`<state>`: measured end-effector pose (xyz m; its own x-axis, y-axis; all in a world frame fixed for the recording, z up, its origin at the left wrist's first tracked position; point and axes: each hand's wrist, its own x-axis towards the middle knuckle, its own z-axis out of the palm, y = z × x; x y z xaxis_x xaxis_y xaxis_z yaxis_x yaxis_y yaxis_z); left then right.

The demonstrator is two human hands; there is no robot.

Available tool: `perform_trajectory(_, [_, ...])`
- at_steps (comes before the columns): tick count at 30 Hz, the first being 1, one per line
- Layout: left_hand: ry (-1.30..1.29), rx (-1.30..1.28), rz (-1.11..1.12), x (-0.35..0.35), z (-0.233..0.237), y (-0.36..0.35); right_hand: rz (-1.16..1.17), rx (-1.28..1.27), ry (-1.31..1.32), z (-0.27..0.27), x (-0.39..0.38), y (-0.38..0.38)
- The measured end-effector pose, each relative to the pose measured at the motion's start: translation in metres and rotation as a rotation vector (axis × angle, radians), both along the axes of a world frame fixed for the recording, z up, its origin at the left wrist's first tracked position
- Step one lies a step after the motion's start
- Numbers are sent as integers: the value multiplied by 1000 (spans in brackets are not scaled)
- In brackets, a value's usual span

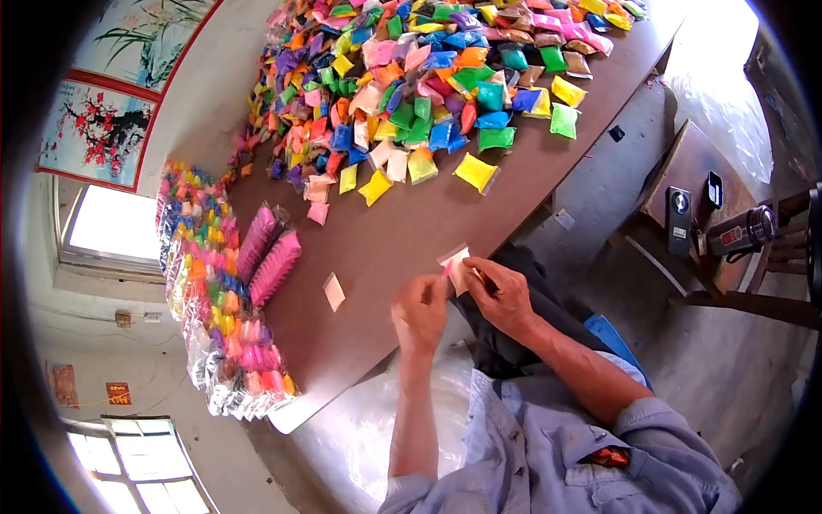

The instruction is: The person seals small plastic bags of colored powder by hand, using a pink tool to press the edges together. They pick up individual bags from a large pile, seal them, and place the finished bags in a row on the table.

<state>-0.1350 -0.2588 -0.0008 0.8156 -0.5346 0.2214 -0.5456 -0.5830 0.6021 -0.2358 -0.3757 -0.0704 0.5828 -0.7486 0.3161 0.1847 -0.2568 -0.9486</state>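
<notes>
Both hands are closed on one small pale sachet (455, 267), held in the air just off the near edge of the table (411, 224), slightly right of frame centre. The right hand (502, 296) pinches its right side between thumb and fingers. The left hand (419, 313) meets it from the lower left, fingers curled at the sachet's lower corner. A streak of pink shows at the sachet's left edge. Whether it is sealed cannot be told.

A second pale sachet (334, 292) lies flat and alone on the brown table top, to the left of the hands and apart from them.

Further left, two long pink packs (269, 254) lie side by side, touching. Behind them, along the far edge, clear-wrapped rows of mixed-colour packs (211, 300) run from centre left to lower left.

A large heap of coloured sachets (428, 77) covers the table across the upper centre; a yellow one (476, 171) lies at its near fringe.

At centre right, a low wooden stand (698, 163) carries a dark flat device (678, 219) and a metal flask (747, 231) lying on its side.

A clear plastic bag (377, 428) sits below the table edge, at bottom centre.
</notes>
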Motion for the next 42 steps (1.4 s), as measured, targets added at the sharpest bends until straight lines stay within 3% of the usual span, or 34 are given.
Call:
perform_trajectory(2, [-8, -115, -93, -8, -2, -4, 37, 72, 41, 1, 1, 0])
perform_trajectory(10, [-128, 35, 19, 17, -14, 4, 5, -41, 10, 3, 4, -1])
perform_trajectory(16, [38, -121, -31, -15, -8, 4, 31, 39, 57, 1, 2, 2])
perform_trajectory(23, [-74, -53, -36, 3, -21, 6, 26, -8, 35, 3, 4, 2])
perform_trajectory(25, [-256, 33, -26, 16, -24, 5, 27, -25, 52, 6, 3, 2])
perform_trajectory(31, [12, -148, 6, -8, -5, 5, 35, 10, 89, 3, -1, 1])
perform_trajectory(35, [-10, -176, -57, -21, -17, 8, 10, -9, 29, 1, 6, 4])
perform_trajectory(42, [-128, -41, 47, 9, -27, 18, 9, -47, 19, -1, 6, 6])
